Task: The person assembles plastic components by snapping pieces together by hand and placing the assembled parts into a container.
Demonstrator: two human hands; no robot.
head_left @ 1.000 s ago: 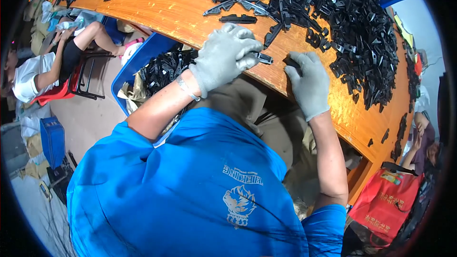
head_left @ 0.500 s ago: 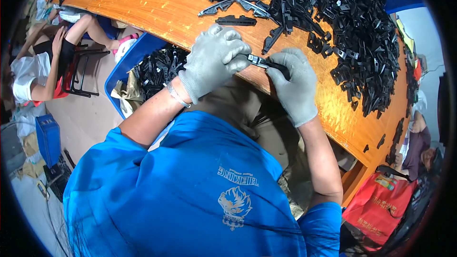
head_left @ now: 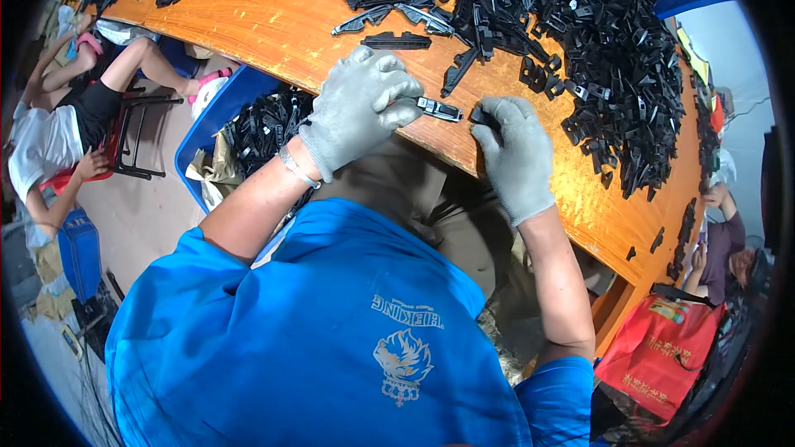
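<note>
Grey work gloves cover both hands at the near edge of the table. My left hand (head_left: pixel 358 108) is closed, its thumb and fingers pinching one end of a narrow black plastic part (head_left: pixel 440 109) with a light, shiny face. That part sticks out to the right over the wood. A short gap separates it from my right hand (head_left: pixel 520 157), whose fingertips close on a small black plastic piece (head_left: pixel 484 118), partly hidden by the glove. Just beyond the hands lie a long flat black part (head_left: pixel 397 40) and another slim black part (head_left: pixel 458 73).
A large heap of black plastic parts (head_left: pixel 613 83) spreads over the orange wooden table (head_left: pixel 273 25). Left of my arm, a blue bin (head_left: pixel 195 142) holds more black parts. A red bag (head_left: pixel 654 356) hangs at the right. A seated person (head_left: pixel 58 141) is at the far left.
The two pieces were joined or touching between my hands; now a gap shows between them. My right hand has opened that distance from the left, which still grips its part.
</note>
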